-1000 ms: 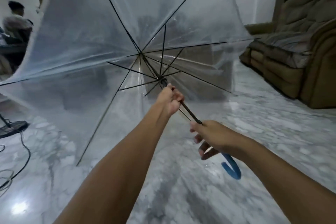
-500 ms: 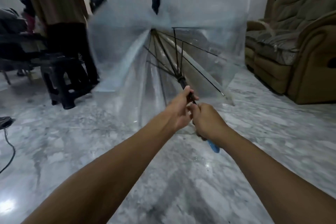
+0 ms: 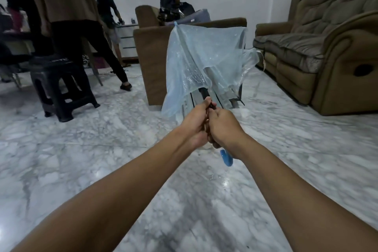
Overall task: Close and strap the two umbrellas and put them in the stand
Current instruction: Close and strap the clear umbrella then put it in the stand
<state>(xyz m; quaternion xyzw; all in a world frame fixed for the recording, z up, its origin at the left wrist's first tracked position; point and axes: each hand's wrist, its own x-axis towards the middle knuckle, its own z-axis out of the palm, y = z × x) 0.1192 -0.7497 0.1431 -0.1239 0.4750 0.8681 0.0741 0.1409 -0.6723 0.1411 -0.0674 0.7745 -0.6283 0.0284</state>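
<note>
Both hands clench the umbrella [image 3: 204, 67] shaft, canopy collapsed toward 12 o'clock: left hand [image 3: 195, 121] by the slider, right hand [image 3: 224, 129] just above the blue handle [image 3: 226, 158]. Light; plastic looks wet, floppy, probably slippery. Gather folds near rib tips for strapping.

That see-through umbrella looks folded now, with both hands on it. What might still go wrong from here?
The canopy hangs loose and unstrapped, so it may billow back open or snag. The left hand and right hand sit tight together by the slider, so a finger could get pinched. The marble floor looks glossy, perhaps wet, so a slip seems possible.
</note>
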